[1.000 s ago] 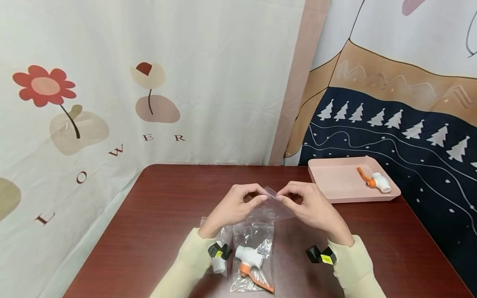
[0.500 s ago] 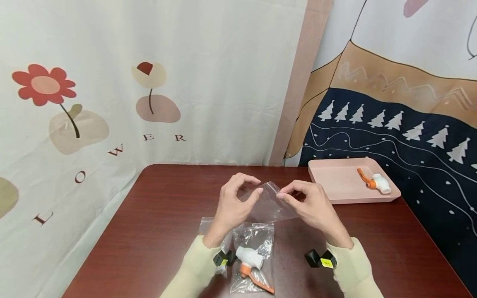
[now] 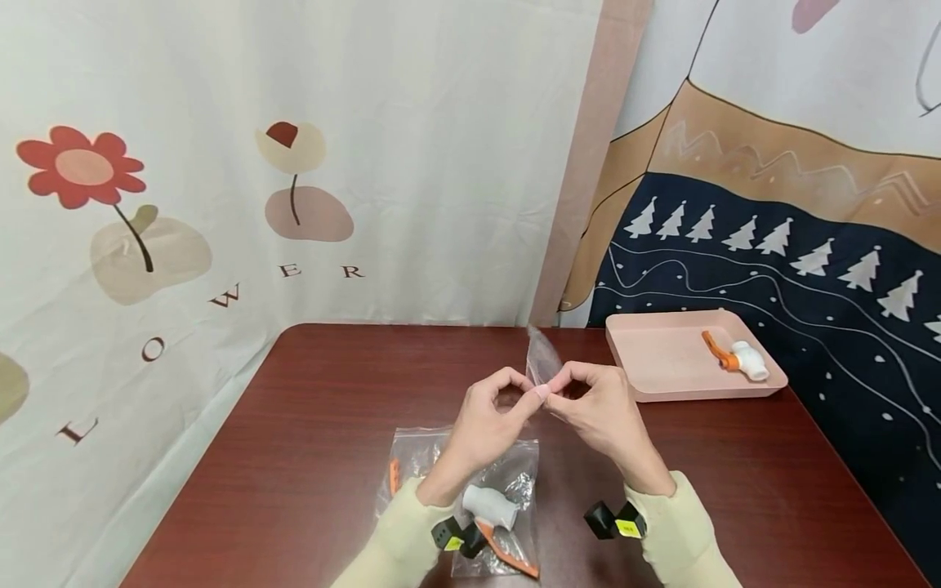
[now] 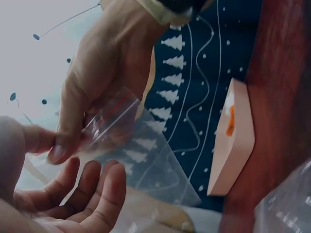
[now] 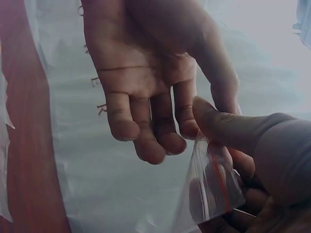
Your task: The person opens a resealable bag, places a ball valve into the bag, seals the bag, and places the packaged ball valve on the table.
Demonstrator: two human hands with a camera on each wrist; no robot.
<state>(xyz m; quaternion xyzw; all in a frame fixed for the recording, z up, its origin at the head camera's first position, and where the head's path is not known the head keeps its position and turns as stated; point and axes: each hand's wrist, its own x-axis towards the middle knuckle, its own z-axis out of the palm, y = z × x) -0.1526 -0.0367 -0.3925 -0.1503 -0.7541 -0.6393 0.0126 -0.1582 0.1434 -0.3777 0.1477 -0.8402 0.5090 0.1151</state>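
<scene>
My left hand [image 3: 491, 420] and right hand [image 3: 606, 412] meet above the table, thumb and fingertips of each pinching a clear zip-lock bag [image 3: 541, 358]. The bag's plastic stands up beyond the fingers. In the left wrist view, the bag [image 4: 116, 116] shows a red line along its zip strip and seems to hold nothing. The right wrist view has the bag [image 5: 209, 189] hanging below the right thumb, while the left hand's other fingers [image 5: 150, 150] extend loosely. Under the left forearm lies a bagged white ball valve [image 3: 491, 506] with an orange handle.
Beside it lies another zip bag [image 3: 415, 445] with an orange part inside, partly covered by the left arm. A pink tray [image 3: 654, 351] at the back right holds a loose white valve [image 3: 750, 361] with an orange handle. Curtains [image 3: 441, 163] hang behind the brown table [image 3: 323, 392].
My left hand came off the bag's edge half a second ago, then moved right and pinches it again beside the right hand. The bag has turned, its plastic now pointing up.
</scene>
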